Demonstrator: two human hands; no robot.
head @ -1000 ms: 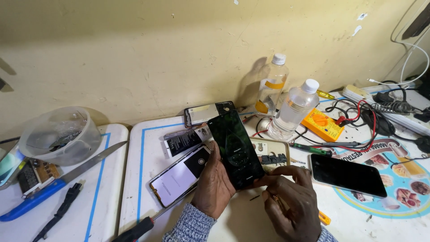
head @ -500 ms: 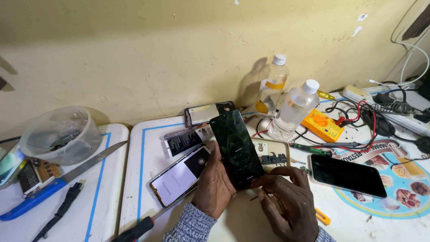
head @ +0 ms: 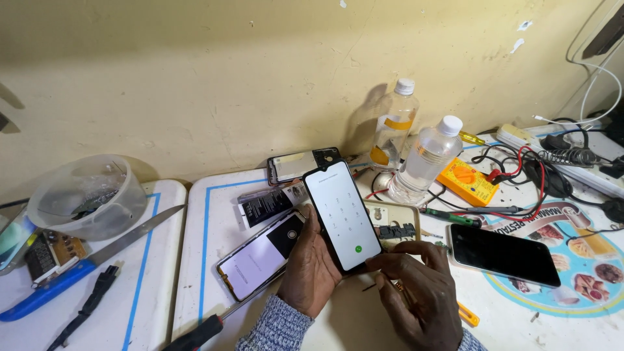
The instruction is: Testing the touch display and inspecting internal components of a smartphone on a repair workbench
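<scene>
- Workbench edges: the white table [head: 195, 260] is running to the wall at the back, and its blue border line is marking the left margin; a second white surface is lying just beside it on the left.
- Open room: a bare strip of tabletop is showing left of the hands, between the blue line and a second phone [head: 260, 260] lying face up; the right side is crowded with a dark phone [head: 504, 255], a yellow multimeter [head: 469, 180], tangled leads and two clear plastic bottles [head: 426, 159].
- Left side: a long knife [head: 97, 257] and a clear plastic bowl [head: 88, 201] are lying well apart from the hands.
- Smartphone [head: 342, 216]: it is being held tilted above the table centre, screen lit white and showing a dial keypad with a green call button.
- Left hand [head: 312, 266] is gripping the smartphone from behind, fingers closed around its lower edge.
- Right hand [head: 416, 286] is touching the smartphone's lower right corner, fingers curled; whether it is pinching anything cannot be told.
</scene>
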